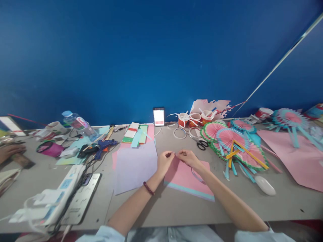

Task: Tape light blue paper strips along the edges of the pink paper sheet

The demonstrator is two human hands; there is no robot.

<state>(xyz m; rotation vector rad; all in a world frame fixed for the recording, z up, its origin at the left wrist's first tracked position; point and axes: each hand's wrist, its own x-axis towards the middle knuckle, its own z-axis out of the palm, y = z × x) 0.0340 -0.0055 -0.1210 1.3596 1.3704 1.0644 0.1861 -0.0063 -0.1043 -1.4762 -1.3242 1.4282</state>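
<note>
My left hand (165, 163) and my right hand (188, 158) meet fingertip to fingertip above the far edge of a pink paper sheet (191, 183). Thumb and forefinger are pinched together on each; anything between them is too small to make out. A light blue strip (185, 191) runs along the near edge of the pink sheet. Partly behind my right wrist, a pale curved band (198, 176) shows on the sheet. A lilac paper sheet (135, 168) lies left of my left hand.
Folded paper fans (233, 139), black-handled scissors (202, 145) and a white spoon-like piece (265, 185) lie on the right. A lit phone (158, 117) stands against the wall. On the left are a glue gun (103, 148), a bottle (80, 125), a power strip (64, 188) and another person's hand (12, 151).
</note>
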